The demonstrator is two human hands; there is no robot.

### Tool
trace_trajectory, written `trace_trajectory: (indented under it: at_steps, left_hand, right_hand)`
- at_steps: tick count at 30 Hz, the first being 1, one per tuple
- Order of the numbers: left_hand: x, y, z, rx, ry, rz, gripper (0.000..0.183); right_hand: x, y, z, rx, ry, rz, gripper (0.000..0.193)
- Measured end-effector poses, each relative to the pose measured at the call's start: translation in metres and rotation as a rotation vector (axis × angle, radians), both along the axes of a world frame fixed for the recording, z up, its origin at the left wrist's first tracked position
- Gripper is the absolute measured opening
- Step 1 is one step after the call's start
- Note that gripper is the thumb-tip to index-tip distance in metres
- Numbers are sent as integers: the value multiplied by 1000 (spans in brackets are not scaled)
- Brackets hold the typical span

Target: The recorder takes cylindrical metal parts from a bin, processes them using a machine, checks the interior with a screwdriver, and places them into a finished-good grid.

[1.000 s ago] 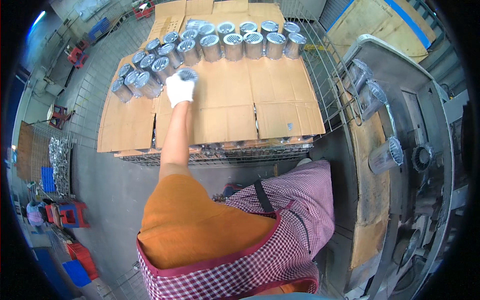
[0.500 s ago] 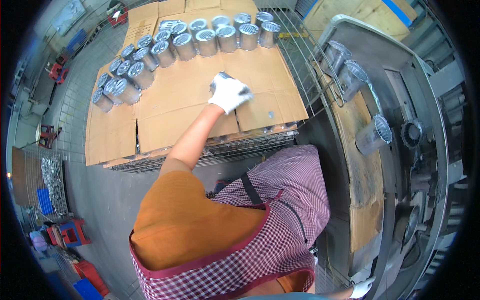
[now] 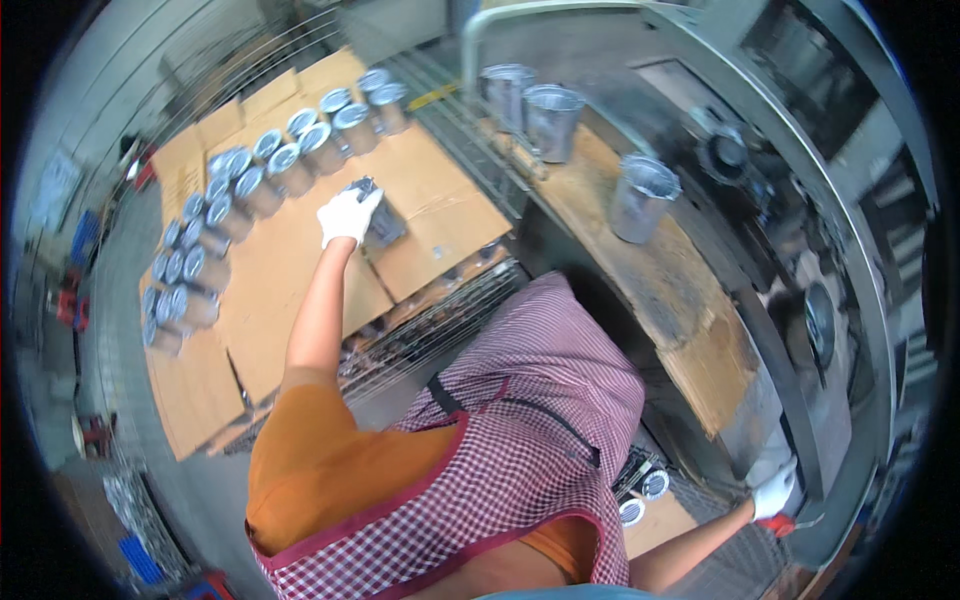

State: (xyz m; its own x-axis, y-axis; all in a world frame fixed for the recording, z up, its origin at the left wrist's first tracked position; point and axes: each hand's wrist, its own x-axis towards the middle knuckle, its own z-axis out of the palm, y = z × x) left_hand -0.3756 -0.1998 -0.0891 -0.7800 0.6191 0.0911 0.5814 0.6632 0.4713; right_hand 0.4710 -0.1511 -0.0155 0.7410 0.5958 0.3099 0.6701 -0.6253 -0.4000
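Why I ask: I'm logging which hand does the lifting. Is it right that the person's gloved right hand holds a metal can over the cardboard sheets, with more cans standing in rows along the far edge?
Not quite: the head view shows the gloved left hand holding the metal can over the cardboard sheets. The right hand is low by the machine frame. The rows of cans are as you say.

A single head-worn fisheye view looks steeply down from close above the person's checked apron, cardboard-covered pallet beyond it.
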Motion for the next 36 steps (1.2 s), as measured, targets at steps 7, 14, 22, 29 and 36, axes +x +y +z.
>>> trace_trajectory:
  at_steps: [7,14,22,29,36]
  left_hand:
    - [93,55,134,502,459,-435,38]
    - [168,138,178,581,625,-756,32]
    - [195,180,129,425,711,-864,33]
    - [193,206,92,337,642,-827,32]
    - [246,178,95,880,622,-629,16]
  right_hand:
    - [-10,0,-3,-9,-36,-87,60]
    - [-5,2,-11,80,-36,-126,68]
    - [-2,3,-17,163,-123,-87,69]
    - [-6,4,-15,210,-159,-125,66]
    - [-5,3,-11,80,-45,-154,63]
